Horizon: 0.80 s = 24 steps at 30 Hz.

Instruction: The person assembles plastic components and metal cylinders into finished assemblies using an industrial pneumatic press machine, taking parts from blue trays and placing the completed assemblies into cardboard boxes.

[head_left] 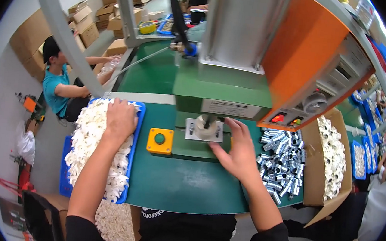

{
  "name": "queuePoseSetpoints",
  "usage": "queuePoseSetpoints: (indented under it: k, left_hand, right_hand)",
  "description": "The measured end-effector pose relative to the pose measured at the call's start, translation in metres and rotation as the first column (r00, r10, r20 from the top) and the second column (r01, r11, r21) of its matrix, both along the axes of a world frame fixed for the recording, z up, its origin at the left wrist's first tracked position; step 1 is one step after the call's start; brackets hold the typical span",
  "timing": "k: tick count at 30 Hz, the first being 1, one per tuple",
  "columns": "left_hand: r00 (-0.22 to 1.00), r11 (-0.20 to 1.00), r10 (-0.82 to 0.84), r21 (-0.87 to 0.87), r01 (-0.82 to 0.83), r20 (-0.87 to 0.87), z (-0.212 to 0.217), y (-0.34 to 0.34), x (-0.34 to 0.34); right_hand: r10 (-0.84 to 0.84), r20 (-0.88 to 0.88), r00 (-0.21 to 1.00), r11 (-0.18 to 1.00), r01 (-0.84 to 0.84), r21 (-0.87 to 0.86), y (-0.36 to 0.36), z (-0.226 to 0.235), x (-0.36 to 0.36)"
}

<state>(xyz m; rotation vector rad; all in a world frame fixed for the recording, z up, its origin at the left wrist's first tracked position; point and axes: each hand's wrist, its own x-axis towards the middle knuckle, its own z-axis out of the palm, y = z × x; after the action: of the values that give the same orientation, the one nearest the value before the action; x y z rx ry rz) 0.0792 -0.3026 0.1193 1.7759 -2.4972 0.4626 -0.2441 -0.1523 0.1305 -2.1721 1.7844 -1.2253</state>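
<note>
In the blue tray on the left, a heap of white plastic pieces lies under my left hand. Its fingers point down among the pieces, so their tips are hidden. My right hand is beside the press fixture, thumb and fingers spread apart. Between them, on the metal plate, sits a white round plastic part with a dark rod above its middle. The green press head hangs over it.
Left of the fixture stands a yellow box with a green push button. Shiny metal sleeves lie heaped at right, beside a cardboard box of white pieces. An orange control box rises above. Another person sits at far left.
</note>
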Motion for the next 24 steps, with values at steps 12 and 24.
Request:
queuePoseSetpoints:
  k: [12, 24]
  left_hand:
    - [0.921, 0.979, -0.198, -0.021, 0.202, -0.334, 0.008, -0.016, 0.011]
    - [0.672, 0.915, -0.326, -0.044, 0.401, -0.665, 0.079, 0.037, -0.073]
  right_hand:
    - [-0.138, 0.37, 0.919, 0.959, 0.031, 0.28, -0.044, 0.021, 0.031]
    - [-0.826, 0.1, 0.555, 0.522, 0.82, -0.233, 0.091, 0.053, -0.242]
